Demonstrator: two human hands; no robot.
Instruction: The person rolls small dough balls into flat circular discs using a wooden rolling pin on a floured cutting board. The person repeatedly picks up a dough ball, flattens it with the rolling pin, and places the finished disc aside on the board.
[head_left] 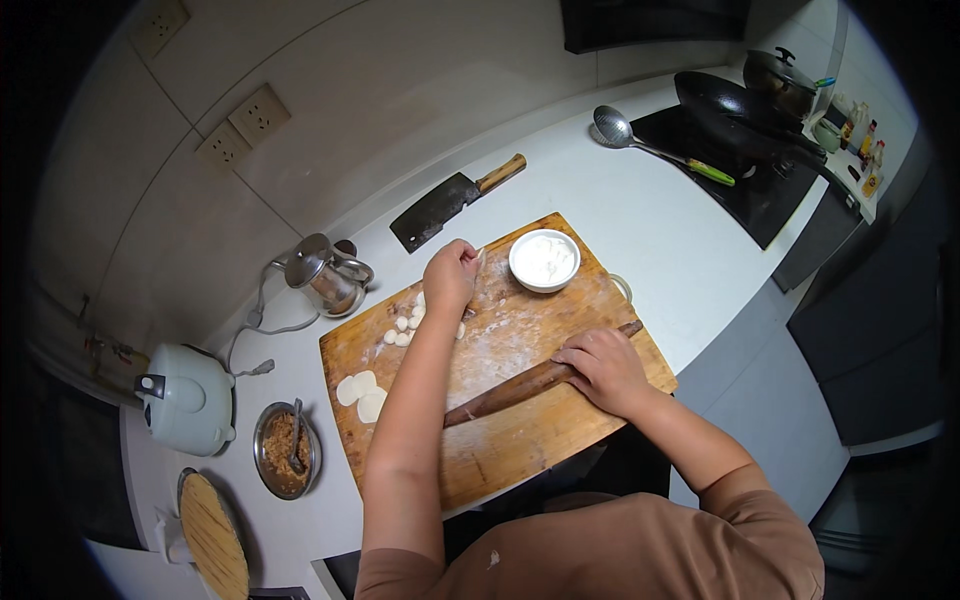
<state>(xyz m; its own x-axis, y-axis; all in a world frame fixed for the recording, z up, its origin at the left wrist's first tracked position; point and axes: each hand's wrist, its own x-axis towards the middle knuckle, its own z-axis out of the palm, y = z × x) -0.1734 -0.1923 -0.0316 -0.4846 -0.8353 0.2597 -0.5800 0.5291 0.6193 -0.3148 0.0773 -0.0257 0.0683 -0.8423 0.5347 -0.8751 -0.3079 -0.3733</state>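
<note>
My left hand [452, 276] is raised over the far part of a floured wooden board [560, 420], its fingers closed in a pinch. A thin pale edge of a dough piece [481, 259] shows at its fingertips. My right hand [603, 371] grips one end of a dark tapered rolling pin [515, 390], which lies slantwise across the board. Small dough balls [402, 324] sit beside my left forearm, which partly hides them. Several flat round dough wrappers [358, 389] overlap at the board's left side. A white bowl of flour [544, 261] stands at the far edge.
A cleaver [436, 210] lies behind the board. To the left are a steel kettle [327, 276], a pale green cooker [190, 400] and a metal bowl of filling with a spoon [287, 450]. A skimmer [614, 128] and a wok [735, 110] are at the far right.
</note>
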